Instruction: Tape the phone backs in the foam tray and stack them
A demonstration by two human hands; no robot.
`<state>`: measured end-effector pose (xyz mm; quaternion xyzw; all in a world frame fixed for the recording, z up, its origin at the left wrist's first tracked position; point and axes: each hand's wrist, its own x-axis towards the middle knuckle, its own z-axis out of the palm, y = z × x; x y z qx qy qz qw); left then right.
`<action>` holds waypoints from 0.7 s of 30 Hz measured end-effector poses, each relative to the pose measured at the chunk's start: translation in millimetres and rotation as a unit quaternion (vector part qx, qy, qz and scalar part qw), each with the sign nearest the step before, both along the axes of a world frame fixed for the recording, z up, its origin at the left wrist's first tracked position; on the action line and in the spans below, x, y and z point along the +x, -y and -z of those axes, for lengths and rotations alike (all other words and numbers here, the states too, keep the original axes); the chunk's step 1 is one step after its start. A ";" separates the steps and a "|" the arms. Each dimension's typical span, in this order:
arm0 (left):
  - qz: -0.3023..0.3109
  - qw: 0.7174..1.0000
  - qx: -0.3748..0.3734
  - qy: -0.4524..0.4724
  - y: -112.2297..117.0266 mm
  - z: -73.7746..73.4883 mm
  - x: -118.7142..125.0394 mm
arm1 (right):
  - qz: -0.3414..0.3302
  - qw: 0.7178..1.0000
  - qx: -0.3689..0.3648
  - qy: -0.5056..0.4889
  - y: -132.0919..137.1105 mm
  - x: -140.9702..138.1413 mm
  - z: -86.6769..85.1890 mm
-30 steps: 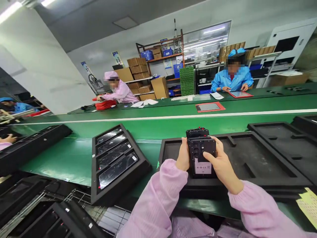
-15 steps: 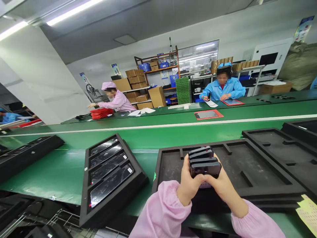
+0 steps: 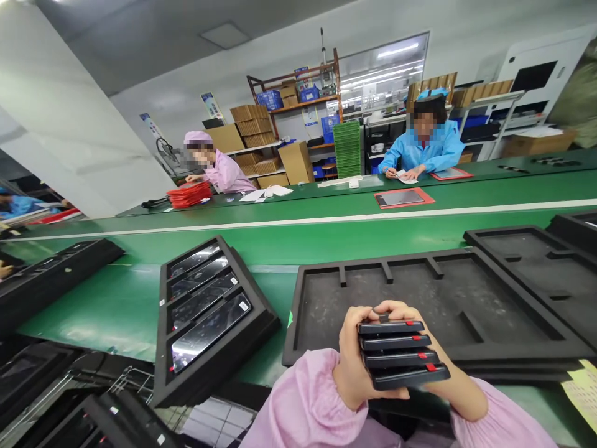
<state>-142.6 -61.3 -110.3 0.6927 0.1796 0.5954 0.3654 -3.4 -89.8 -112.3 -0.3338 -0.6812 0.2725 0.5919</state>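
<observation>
Several black phones [image 3: 396, 342] are held in a stack with their edges facing me, a small red tab showing on each. My left hand [image 3: 351, 351] grips the stack's left side, thumb under the lowest phone. From behind and the right, my right hand [image 3: 433, 336] closes around the same stack, partly hidden by it. Below and in front of both hands lies a black foam tray [image 3: 336, 311] with bare recesses and short dividers. To the left, another foam tray [image 3: 161, 336] holds several glossy black phones [image 3: 209, 333] with small white labels.
More foam trays [image 3: 527, 249] lie at right, and another [image 3: 60, 274] at far left. A green conveyor belt [image 3: 261, 233] runs across. Beyond it sit a co-worker in pink [image 3: 228, 171] by red sheets [image 3: 189, 194] and one in blue [image 3: 426, 152]. Yellow paper [image 3: 583, 392] hangs at right.
The stack of phones has come lower and nearer to me and has been tilted, so the red-tabbed edges now show. My fingers now wrap behind it. The view has shifted slightly downward.
</observation>
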 end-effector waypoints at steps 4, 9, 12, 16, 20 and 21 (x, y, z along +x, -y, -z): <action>-0.018 0.999 0.049 -0.002 -1.7 -6.4 0.0 | -0.016 0.999 0.032 0.001 1.6 0.4 -0.6; -0.009 0.998 0.053 0.025 -0.6 -9.7 1.0 | -0.038 0.999 0.035 0.008 2.1 -1.1 -2.1; 0.003 0.998 0.049 0.027 1.2 -10.6 0.2 | -0.035 0.999 0.035 0.002 2.3 -1.5 1.5; -0.004 0.998 0.051 0.032 3.1 -10.9 -0.8 | -0.030 0.999 0.038 0.000 1.9 -2.0 6.9; -0.027 0.998 0.048 0.035 2.6 -10.2 -1.0 | -0.022 0.999 0.036 0.008 2.5 -3.3 10.3; -0.025 0.998 0.051 0.039 1.7 -10.0 -0.8 | -0.019 0.999 0.035 0.012 3.0 -3.8 10.9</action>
